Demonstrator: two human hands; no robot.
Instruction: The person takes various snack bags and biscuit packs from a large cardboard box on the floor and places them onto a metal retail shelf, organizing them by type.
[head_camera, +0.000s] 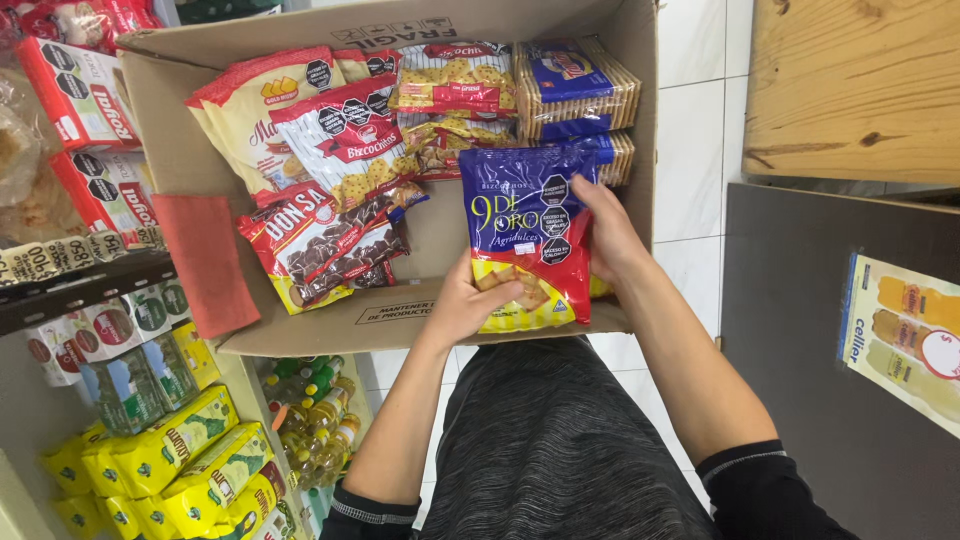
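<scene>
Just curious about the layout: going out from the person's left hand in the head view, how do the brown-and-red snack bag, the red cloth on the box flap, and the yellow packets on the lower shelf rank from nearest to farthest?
From the left hand:
1. Brown-and-red snack bag, inside the cardboard box, up and left of it.
2. Red cloth, on the box's left flap.
3. Yellow packets, on the lower shelf at bottom left.

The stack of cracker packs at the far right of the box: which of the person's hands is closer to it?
Right. The right hand grips the blue bag just below the cracker packs; the left hand holds the bag's lower edge, farther away.
</scene>
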